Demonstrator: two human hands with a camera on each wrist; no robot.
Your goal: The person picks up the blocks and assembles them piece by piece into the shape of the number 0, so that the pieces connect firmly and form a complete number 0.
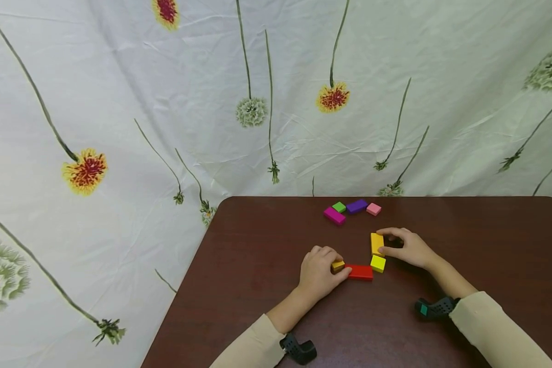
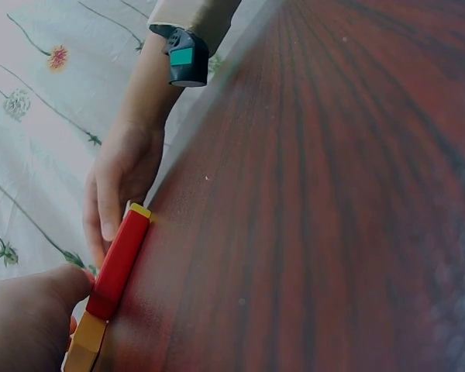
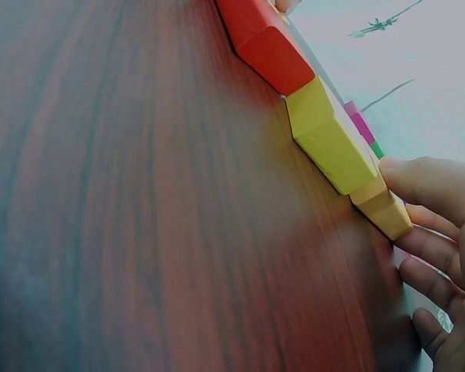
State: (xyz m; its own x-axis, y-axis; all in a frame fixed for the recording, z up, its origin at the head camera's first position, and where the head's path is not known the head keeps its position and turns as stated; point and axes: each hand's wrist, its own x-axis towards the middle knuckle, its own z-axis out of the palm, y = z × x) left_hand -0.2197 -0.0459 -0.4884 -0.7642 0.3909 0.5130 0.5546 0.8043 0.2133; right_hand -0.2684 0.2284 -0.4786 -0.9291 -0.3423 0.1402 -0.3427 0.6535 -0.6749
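Note:
My left hand (image 1: 319,272) curls over a small orange block (image 1: 338,266), fingers at its far side and thumb by the left end of a red block (image 1: 360,272). In the left wrist view, the orange block (image 2: 85,341) meets the red block (image 2: 120,263) end to end. A small bright yellow block (image 1: 378,263) sits at the red one's right end. My right hand (image 1: 411,249) pinches a longer golden-yellow block (image 1: 376,244) between thumb and forefinger, just beyond the bright yellow one. In the right wrist view, this golden-yellow block (image 3: 384,208) touches the bright yellow block (image 3: 329,136).
Near the far edge of the brown table (image 1: 267,306) lie a magenta block (image 1: 334,215), a green block (image 1: 339,207), a purple block (image 1: 357,206) and a pink block (image 1: 373,209). A white flowered cloth (image 1: 188,66) hangs behind the table.

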